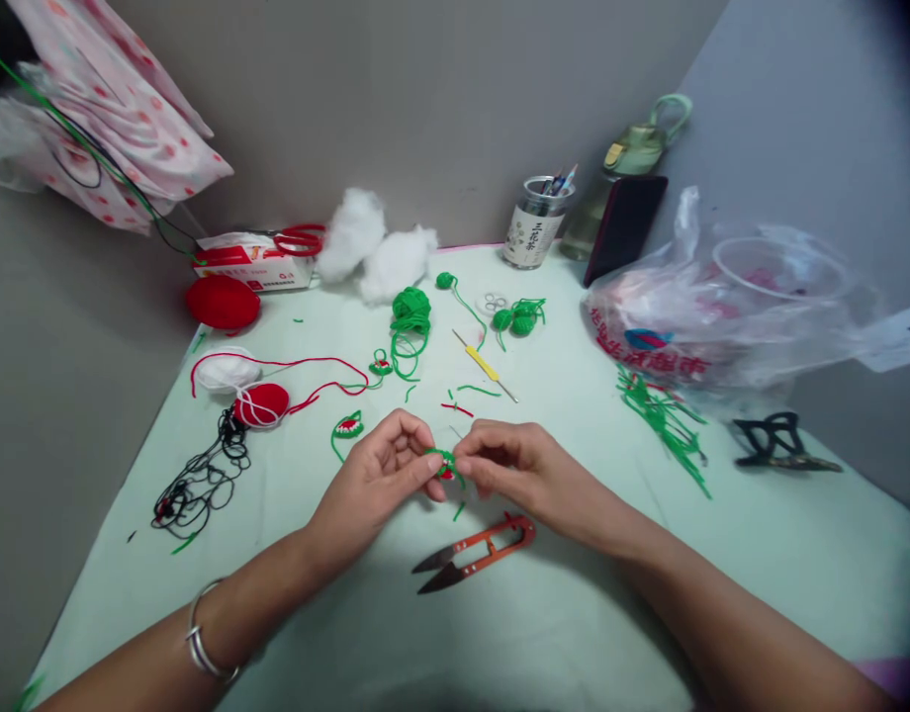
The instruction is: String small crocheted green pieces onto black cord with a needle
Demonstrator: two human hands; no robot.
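Observation:
My left hand [396, 460] pinches a small green and red crochet piece [446, 465] with white points between thumb and fingers. From the other side, the closed fingertips of my right hand [510, 460] grip the edge of the same piece. A thin needle [456, 432] sticks out beside my right index finger; how it is held is hidden. Below the hands lie orange thread snips [474, 554], blades pointing left. Two similar crochet pieces, one nearer [348, 425] and one farther [381, 364], rest on the table to the left. A yellow crochet hook [482, 363] lies beyond my hands.
Green yarn [410, 311], red yarn [262, 404], black cord [203, 485] and white stuffing [400, 262] lie left and behind. Rightward are green yarn scraps [663, 425], a plastic bag [722, 307], a black hair claw [781, 442] and a phone [625, 229] leaning on a bottle [637, 148].

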